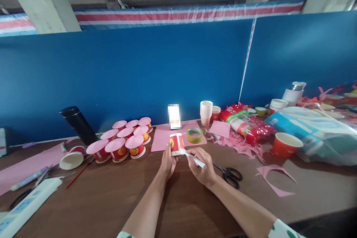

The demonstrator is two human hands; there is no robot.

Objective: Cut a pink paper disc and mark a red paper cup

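Note:
My left hand is wrapped round a red paper cup with white and gold markings, held just above the table. In my right hand is a slim white tube-like tool. Its narrow tip meets the lower right side of the cup; I cannot make out exactly what kind of tool it is. Behind the cup lies a pink paper sheet with a roll of yellow-green tape on it. Black-handled scissors rest beside my right wrist.
Several red cups topped with pink discs stand to the left, near a black bottle. Rightward are stacked white cups, a red plastic pack, pink scraps and an orange cup. A power strip lies front left.

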